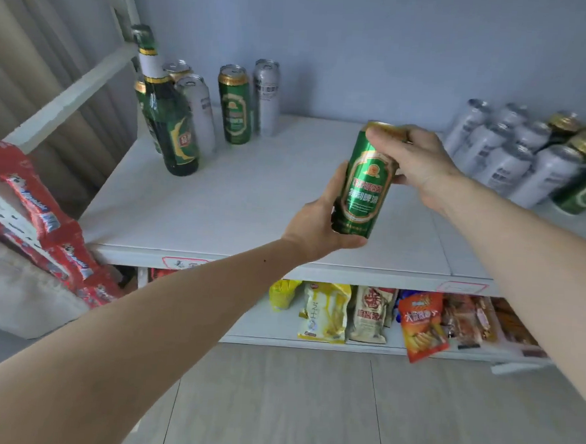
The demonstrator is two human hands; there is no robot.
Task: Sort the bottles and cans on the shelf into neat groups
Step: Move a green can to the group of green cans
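A green beer can (pixel 365 188) with a gold rim hangs above the middle of the white shelf (pixel 238 198). My left hand (pixel 319 220) grips its lower half from the left. My right hand (pixel 412 160) grips its top from the right. At the back left stand a green glass bottle (pixel 169 118), a green can (pixel 235 110) and silver cans (pixel 266 96) in a loose cluster. On the right, several silver cans (pixel 505 156) stand packed together, with green gold-topped cans (pixel 585 181) at the far right.
Red snack packs (pixel 38 213) are stacked on a unit at the left. The lower shelf holds snack bags (pixel 327 313), and an orange bag (pixel 420 325) sticks out over its edge. A white diagonal frame bar (pixel 73 95) rises at the shelf's left end.
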